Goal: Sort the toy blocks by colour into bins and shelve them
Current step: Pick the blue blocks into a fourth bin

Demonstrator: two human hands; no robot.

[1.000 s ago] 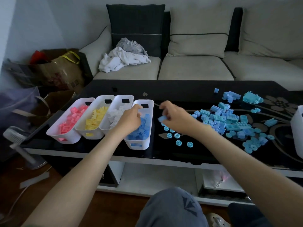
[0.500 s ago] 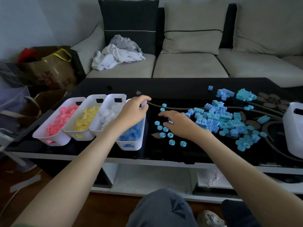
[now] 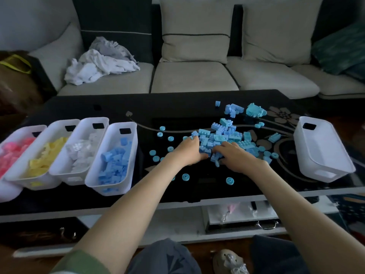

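A heap of light blue and cyan blocks lies mid-right on the black glass table. My left hand digs into the heap's left side with curled fingers around blocks. My right hand does the same from the front, fingers bent into the blocks. Four white bins stand in a row at the left: pink, yellow, clear and blue blocks. Round cyan discs are scattered near my wrists.
An empty white bin stands at the table's right end. A cyan built piece and a few loose blocks lie at the back. A sofa with crumpled cloths is behind; a shelf runs under the table.
My left hand left the blue bin's rim and moved right into the heap. My right hand moved right from the discs into the heap. The view shifted right.
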